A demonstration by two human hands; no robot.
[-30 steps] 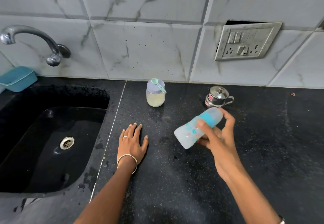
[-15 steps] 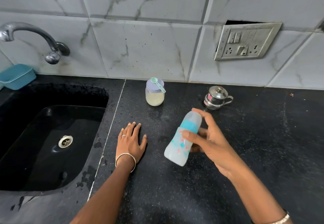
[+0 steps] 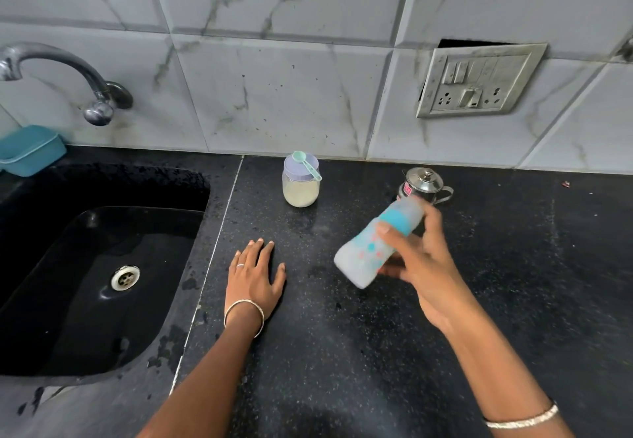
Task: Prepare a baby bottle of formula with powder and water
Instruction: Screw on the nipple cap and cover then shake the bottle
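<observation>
My right hand (image 3: pixel 423 266) grips a capped baby bottle (image 3: pixel 363 256) with a blue collar and coloured dots, tilted with its cap toward the upper right, held above the black counter (image 3: pixel 376 352). The bottle looks cloudy white and is blurred by motion. My left hand (image 3: pixel 255 278) lies flat on the counter, palm down, fingers apart, holding nothing. At the back of the counter stands a small jar of pale powder (image 3: pixel 300 186) with a lilac lid, and a teal scoop (image 3: pixel 306 163) rests on that lid.
A small steel lidded pot (image 3: pixel 424 182) stands behind the bottle near the wall. The black sink (image 3: pixel 96 266) with its tap (image 3: pixel 51 71) fills the left side, a teal tub (image 3: pixel 29 150) beside it. A switch and socket plate (image 3: pixel 479 81) hangs on the tiled wall.
The bottle in my right hand swung from tilted to nearly upright and back to tilted, a shaking motion. My left hand stayed flat on the counter.
</observation>
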